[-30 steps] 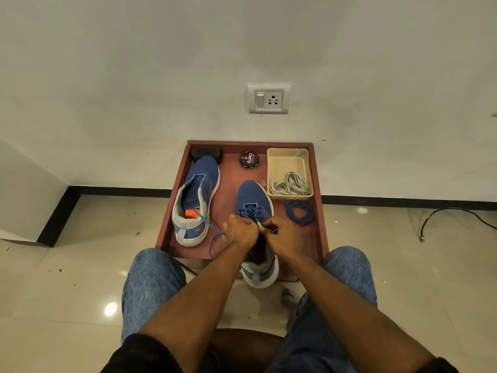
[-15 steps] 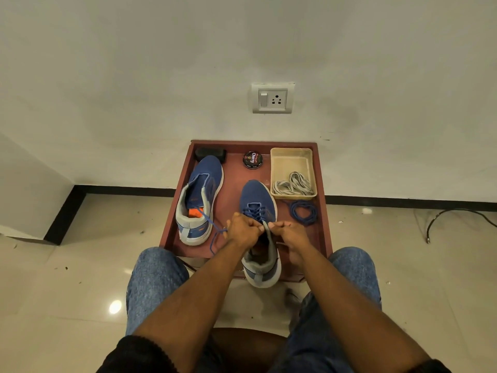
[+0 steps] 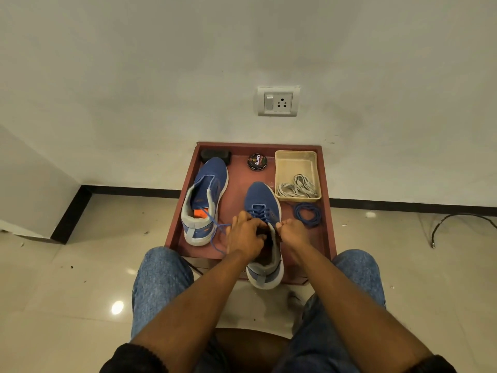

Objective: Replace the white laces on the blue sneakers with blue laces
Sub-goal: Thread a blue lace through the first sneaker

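Head view shows your left hand (image 3: 246, 235) closed over the tongue of the right-hand blue sneaker (image 3: 262, 211) at frame centre, fingers gripping its blue lace (image 3: 219, 235), which loops out leftward. Your right hand (image 3: 294, 232) pinches the other lace end, fingers narrow. White laces (image 3: 297, 187) lie in the beige tray (image 3: 295, 160); a spare blue lace coil (image 3: 308, 214) sits below it. The tin (image 3: 257, 162) reads "Cherry". A second sneaker (image 3: 205, 200) lies left on the red worktop (image 3: 238, 184).

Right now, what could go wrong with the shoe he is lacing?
The sneaker being laced hangs its heel over the red tray's front edge, so a hard tug might tip it off. The loose blue lace end trails across the other sneaker and might snag there.
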